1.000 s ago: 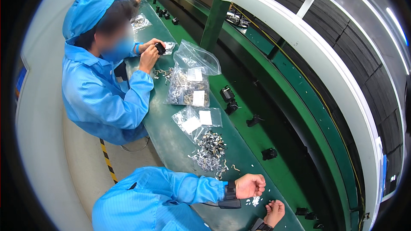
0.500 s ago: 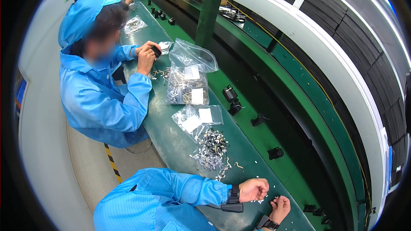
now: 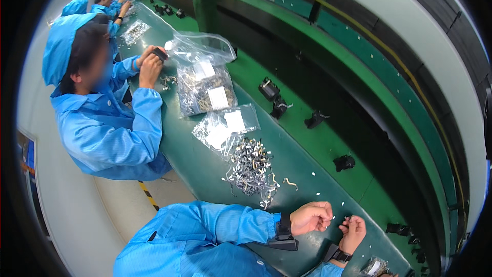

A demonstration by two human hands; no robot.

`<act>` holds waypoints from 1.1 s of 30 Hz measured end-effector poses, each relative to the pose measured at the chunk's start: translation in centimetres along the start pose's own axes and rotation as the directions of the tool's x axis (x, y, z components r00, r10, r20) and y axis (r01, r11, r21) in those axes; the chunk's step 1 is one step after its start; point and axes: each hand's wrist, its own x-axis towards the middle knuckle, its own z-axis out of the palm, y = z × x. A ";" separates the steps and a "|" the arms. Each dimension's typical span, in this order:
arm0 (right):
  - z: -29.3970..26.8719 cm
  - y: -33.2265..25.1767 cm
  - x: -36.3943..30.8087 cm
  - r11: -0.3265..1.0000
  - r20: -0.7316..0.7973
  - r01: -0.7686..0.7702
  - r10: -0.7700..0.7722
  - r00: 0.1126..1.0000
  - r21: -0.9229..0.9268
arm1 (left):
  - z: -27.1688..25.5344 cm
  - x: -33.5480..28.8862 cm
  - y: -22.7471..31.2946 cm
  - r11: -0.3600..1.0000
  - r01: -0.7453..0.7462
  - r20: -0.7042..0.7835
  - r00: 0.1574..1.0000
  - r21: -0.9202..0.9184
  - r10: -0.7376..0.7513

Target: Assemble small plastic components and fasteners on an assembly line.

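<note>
My left hand (image 3: 313, 217), coming from a blue sleeve with a black strapped device at the wrist, is closed in a pinch. At its fingertips a tiny white piece (image 3: 333, 218) shows. Just to the right, my right hand (image 3: 352, 233) has its fingers bent together, pinching something small and dark that I cannot make out. A small gap separates the two hands, which are above the green worktable (image 3: 200, 174). Beyond my left hand lies a heap of short cables with white connectors (image 3: 251, 166), and one loose cable (image 3: 290, 183) sits beside it.
Plastic bags with white labels (image 3: 225, 125) and a filled bag of cables (image 3: 197, 90) lie past the heap. A co-worker (image 3: 107, 118) in blue holds a black part at left. Black parts (image 3: 344, 162) stand on the green line at right. Another bag (image 3: 375, 266) lies near me.
The view has turned, so the table and co-worker sit further left and a bag appears at lower right. My hands remain close together, now with the white piece visible at the left fingertips.
</note>
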 end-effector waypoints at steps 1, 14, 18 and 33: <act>-0.2 0.1 0.2 1.000 -0.010 -0.026 0.026 1.000 -0.008 | 0.1 0.0 0.1 1.000 0.014 -0.017 1.000 -0.018 -0.014; -1.6 0.7 0.5 0.986 -0.046 -0.020 0.028 0.999 0.166 | -0.3 -0.2 -1.3 0.996 0.074 -0.069 0.995 -0.045 -0.077; -1.5 0.5 0.7 0.985 -0.054 -0.021 0.030 0.998 0.173 | -0.2 -0.1 -1.3 0.994 0.100 -0.092 0.990 -0.050 -0.104; -1.7 1.0 1.0 0.974 -0.046 -0.059 0.071 0.996 0.220 | -0.7 0.2 -1.6 0.993 0.112 -0.131 0.985 0.023 -0.108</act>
